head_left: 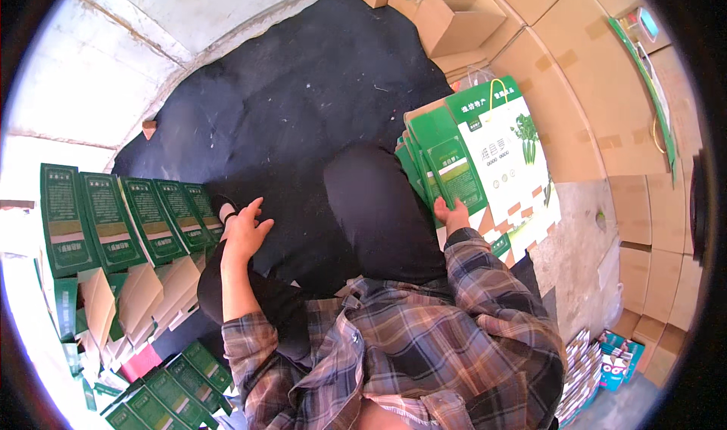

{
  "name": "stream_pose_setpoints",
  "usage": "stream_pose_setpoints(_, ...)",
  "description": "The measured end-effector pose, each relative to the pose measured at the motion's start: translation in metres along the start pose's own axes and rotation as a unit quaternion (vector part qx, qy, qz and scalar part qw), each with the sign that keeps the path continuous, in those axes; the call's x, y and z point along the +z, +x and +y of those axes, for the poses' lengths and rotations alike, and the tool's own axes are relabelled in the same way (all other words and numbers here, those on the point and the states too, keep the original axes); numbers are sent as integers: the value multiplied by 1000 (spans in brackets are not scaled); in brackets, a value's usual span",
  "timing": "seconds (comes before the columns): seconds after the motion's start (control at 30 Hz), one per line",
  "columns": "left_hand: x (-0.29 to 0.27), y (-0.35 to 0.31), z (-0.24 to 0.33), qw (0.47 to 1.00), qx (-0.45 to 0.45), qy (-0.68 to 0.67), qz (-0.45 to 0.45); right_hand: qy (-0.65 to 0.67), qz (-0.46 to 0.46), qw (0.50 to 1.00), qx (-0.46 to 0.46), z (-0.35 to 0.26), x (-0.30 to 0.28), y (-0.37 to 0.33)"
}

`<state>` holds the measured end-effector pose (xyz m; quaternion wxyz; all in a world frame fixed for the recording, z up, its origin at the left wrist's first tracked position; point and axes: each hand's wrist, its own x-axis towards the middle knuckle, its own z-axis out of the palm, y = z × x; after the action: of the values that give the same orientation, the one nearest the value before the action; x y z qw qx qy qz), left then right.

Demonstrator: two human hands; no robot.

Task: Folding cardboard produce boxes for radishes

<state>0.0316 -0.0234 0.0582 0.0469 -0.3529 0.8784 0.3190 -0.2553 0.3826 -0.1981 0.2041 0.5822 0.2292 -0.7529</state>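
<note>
Green cartons [456, 178], flat, rectangular, smooth printed cardboard

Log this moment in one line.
left hand: open, empty | right hand: at green carton's lower edge, grip unclear | beside carton: white-and-green carrier, yellow-corded | left side: row of green cartons

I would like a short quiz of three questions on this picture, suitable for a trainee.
1. Which hand is at the green cartons beside the white-and-green box?
2. True or false: the left hand is gripping a box.
3. What colour is the floor mat? A) red B) black C) yellow

Key: 1. The right hand. 2. False; it appears empty. 3. B.
</note>
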Motion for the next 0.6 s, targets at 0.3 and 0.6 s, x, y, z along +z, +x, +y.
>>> stream_pose_setpoints(0.3, 2, 5, -10, 999, -19, 27, -7, 117, -62, 975, -180, -12, 1, -21)
stream_pose_setpoints(0.6, -2, 7, 6, 999, -21, 28, -4, -28, -145, 920, -363, -94, 61, -145)
